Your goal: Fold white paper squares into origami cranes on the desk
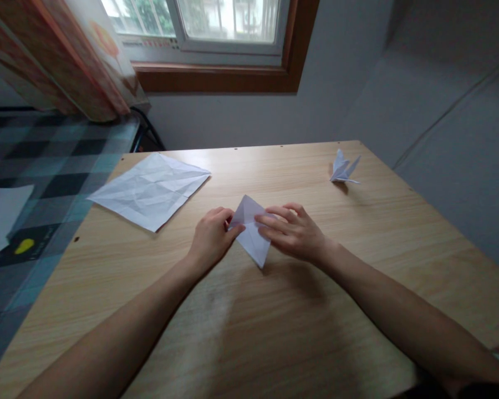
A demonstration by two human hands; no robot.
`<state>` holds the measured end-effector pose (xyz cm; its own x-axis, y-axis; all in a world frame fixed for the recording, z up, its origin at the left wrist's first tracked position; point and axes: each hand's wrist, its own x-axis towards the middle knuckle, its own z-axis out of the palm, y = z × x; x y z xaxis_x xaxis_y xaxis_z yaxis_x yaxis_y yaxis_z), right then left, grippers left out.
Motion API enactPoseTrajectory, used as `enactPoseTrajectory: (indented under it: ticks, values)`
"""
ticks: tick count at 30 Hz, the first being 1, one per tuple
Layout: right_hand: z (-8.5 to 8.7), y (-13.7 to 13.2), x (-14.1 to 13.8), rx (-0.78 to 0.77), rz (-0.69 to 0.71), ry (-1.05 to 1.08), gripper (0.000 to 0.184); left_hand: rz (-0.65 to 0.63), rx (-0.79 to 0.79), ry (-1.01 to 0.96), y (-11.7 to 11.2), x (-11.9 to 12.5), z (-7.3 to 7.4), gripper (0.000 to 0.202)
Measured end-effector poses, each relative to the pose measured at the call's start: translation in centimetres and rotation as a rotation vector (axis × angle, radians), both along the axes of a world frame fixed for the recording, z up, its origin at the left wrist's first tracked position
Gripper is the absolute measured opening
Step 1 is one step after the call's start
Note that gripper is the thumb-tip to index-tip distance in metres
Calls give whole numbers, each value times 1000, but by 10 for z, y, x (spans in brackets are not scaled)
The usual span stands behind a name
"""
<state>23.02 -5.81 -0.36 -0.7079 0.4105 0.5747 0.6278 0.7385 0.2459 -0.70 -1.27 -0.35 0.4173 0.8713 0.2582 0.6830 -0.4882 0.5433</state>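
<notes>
Wood tbl (183, 343), creased sht (152, 191), prob. ppr crane (340, 170)

One head-worn view looks forward and down across the nearby table (253, 338) toward the window (228, 22)

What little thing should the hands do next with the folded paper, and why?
Maybe press a crease flat with the right hand while the left hand steadies the folded paper, because both hands touch it and crease lines show on it.

Bright window (228, 22) — grey wall (233, 119) (dim).
</notes>
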Motion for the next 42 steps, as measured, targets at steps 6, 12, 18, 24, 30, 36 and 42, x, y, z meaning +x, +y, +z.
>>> enactPoseTrajectory:
  ticks: [6,12,18,24,30,36,42]
  values:
    - [0,-6,-8,-17,-179,-6,18,72,278,-104,-9,1,-2,28]
    - [4,-18,-27,21,-222,-26,25,-314,367,23,-18,0,3,13]
    - [12,-21,-32,-58,-269,-135,29,-315,473,-139,-19,-4,6,30]
    - [20,-21,-29,-150,-198,-161,23,-467,304,129,-13,1,-2,18]
    - [46,-17,-15,-244,-103,-176,21,-449,273,73,-10,2,-7,20]
    - [56,-13,-12,-262,-167,-219,13,-455,241,26,-9,1,-5,24]
    - [60,-13,-5,-369,-177,-223,15,-457,202,15,-7,0,-5,23]
